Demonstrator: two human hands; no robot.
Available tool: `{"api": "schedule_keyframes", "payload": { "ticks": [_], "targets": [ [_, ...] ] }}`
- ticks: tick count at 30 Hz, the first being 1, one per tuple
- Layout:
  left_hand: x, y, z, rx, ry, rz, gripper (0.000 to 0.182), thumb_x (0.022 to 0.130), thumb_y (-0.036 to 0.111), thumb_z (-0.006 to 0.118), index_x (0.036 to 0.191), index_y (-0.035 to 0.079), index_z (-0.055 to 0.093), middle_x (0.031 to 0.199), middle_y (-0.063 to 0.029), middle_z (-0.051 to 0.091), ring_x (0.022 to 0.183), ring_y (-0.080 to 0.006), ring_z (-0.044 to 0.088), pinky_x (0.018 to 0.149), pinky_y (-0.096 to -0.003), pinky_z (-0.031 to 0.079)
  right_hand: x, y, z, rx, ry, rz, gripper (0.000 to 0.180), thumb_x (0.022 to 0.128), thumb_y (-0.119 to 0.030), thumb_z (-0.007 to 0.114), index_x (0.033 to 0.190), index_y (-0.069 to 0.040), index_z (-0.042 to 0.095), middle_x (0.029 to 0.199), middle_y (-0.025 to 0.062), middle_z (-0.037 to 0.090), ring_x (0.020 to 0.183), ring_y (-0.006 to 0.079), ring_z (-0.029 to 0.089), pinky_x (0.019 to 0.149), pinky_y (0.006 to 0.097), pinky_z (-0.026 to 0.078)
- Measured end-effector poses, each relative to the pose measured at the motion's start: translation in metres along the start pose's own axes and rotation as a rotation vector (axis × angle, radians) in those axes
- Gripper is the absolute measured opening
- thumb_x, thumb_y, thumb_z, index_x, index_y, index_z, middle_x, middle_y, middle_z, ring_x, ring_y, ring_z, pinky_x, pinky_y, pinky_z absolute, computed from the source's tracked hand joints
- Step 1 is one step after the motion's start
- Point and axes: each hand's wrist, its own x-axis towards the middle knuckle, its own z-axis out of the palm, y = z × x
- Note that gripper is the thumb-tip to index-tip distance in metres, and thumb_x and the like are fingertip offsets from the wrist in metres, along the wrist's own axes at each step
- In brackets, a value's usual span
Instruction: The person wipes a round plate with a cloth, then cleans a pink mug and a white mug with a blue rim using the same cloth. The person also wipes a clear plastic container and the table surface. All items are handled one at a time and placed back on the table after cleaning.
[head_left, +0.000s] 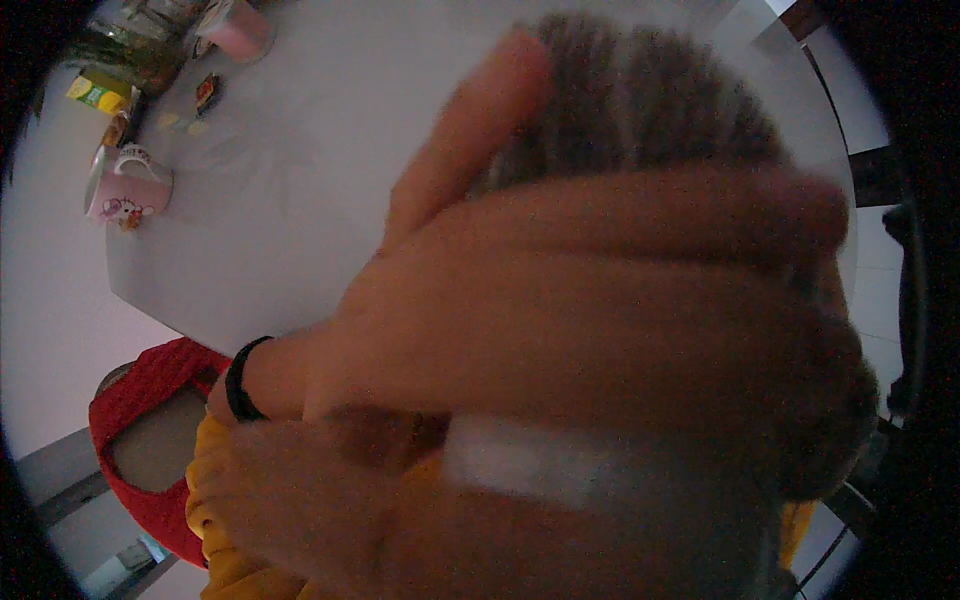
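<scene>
One hand fills the middle, very close to the camera and blurred; from the side its arm enters, I take it as my left hand (570, 300). It wears a black wristband (244, 379). Thumb and fingers spread over a rounded, brownish-grey thing (637, 105) with a streaked surface, which the hand largely covers; I cannot tell what it is. Below lies more dim skin, apparently my right hand (315, 495), its fingers not clear. A whitish patch (525, 457) shows between the two; its nature is unclear. Yellow cloth (217, 487) appears beneath.
Behind the hands stretches a pale table (300, 172). A pink mug with a cartoon cat (131, 187) stands near its left edge, with a yellow-green packet (97, 90) beyond. Another pink container (238, 30) is farther back. Red cloth (157, 367) hangs on a chair at lower left.
</scene>
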Motion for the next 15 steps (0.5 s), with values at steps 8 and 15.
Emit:
{"api": "schedule_keyframes", "payload": {
  "ticks": [8, 15],
  "targets": [
    [0.008, -0.012, -0.008, -0.309, 0.203, -0.215, 0.070, 0.063, 0.019, 0.083, 0.121, 0.001, 0.047, 0.110, -0.0121, 0.055, 0.104, -0.0243, 0.054, 0.094, -0.0346, 0.040, 0.004, -0.003, 0.001, 0.262, 0.051, 0.172, 0.049, 0.085, -0.029, 0.057, 0.126, -0.003, 0.047, 0.122, 0.0090, 0.053, 0.114, 0.0181, 0.050, 0.096, 0.0332, 0.039],
    [0.015, -0.028, -0.015, -0.287, 0.172, -0.521, 0.070, 0.064, 0.022, 0.083, 0.121, 0.001, 0.049, 0.121, -0.0124, 0.053, 0.106, -0.0228, 0.056, 0.095, -0.0334, 0.042, 0.007, 0.013, -0.001, 0.579, 0.153, 0.287, 0.044, 0.090, -0.029, 0.054, 0.125, -0.003, 0.048, 0.123, 0.0082, 0.052, 0.117, 0.0171, 0.048, 0.099, 0.0335, 0.038]
  ]
}}
